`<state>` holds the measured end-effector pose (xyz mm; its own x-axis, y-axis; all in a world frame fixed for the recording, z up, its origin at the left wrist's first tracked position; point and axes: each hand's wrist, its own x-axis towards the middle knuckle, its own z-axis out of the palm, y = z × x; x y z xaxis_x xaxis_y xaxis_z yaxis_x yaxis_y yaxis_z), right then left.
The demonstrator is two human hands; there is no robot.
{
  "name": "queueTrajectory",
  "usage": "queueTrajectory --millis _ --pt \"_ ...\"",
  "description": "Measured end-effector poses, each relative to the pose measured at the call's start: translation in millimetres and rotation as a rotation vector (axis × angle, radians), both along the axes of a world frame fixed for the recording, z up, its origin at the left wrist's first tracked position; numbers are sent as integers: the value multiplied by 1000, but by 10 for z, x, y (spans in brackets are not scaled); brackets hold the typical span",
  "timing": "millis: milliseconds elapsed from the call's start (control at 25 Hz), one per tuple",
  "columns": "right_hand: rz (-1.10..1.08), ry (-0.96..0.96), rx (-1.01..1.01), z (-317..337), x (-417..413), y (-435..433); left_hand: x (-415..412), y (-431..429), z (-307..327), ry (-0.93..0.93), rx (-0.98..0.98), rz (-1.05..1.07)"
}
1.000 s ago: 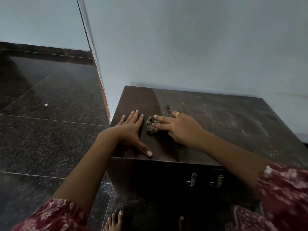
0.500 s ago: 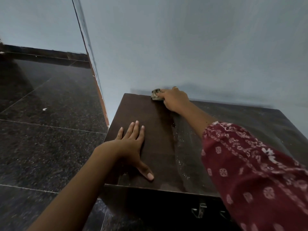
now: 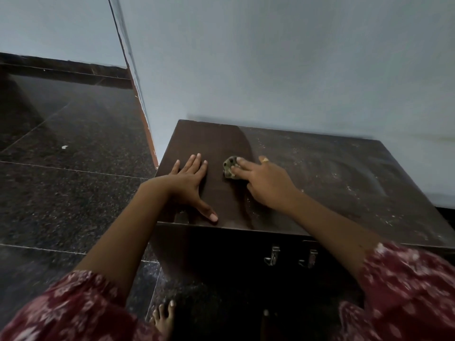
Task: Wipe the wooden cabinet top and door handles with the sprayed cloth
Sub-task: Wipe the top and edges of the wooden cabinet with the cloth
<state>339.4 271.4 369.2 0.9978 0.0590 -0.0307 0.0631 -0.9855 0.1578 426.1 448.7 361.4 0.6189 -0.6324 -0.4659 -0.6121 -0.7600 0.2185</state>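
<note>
Cabinet top (image 3: pixel 307 178): dark wood, dusty and streaked on the right; the left strip looks cleaner.
Cloth (image 3: pixel 229 167): small greenish wad on the top, near the left edge, about midway front to back.
Right hand (image 3: pixel 267 184): fingers pressed onto the cloth, holding it down.
Left hand (image 3: pixel 189 183): flat, fingers spread, at the front-left corner, just beside the cloth.
Door handles (image 3: pixel 290 257): two metal pieces on the front, blurred.
</note>
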Motion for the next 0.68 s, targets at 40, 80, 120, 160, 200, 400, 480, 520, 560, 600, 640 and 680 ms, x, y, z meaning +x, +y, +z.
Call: queueTrajectory --millis 40,80,120,160,200,400,480,520,560,600,640,680 --pt "5 18 2 -10 -142 22 -27 -14 -4 3 1 -8" --pt "14 12 1 -39 -266 33 -54 -36 -12 7 1 -17" --pt "49 -34 6 -58 -388 50 -86 -58 -17 8 1 -24" --pt "120 -107 9 -83 -490 61 -116 -86 -21 4 2 -33" --pt "175 -167 -1 -111 -590 48 -150 -114 -24 -2 2 -42" --pt "348 -180 -86 -172 -964 -224 -237 -263 -4 4 15 -89" --pt "376 -210 -92 -157 -995 -365 -257 -329 2 2 20 -101" --pt "388 -223 -101 -147 -967 -430 -266 -363 5 2 23 -105" --pt "395 -229 -114 -139 -930 -472 -269 -397 7 4 29 -104" --pt "409 -236 -126 -153 -872 -510 -263 -429 7 5 38 -101" --pt "403 -230 -132 -164 -800 -534 -250 -456 6 4 50 -94" --pt "384 -228 -131 -187 -696 -563 -233 -479 2 3 63 -86"
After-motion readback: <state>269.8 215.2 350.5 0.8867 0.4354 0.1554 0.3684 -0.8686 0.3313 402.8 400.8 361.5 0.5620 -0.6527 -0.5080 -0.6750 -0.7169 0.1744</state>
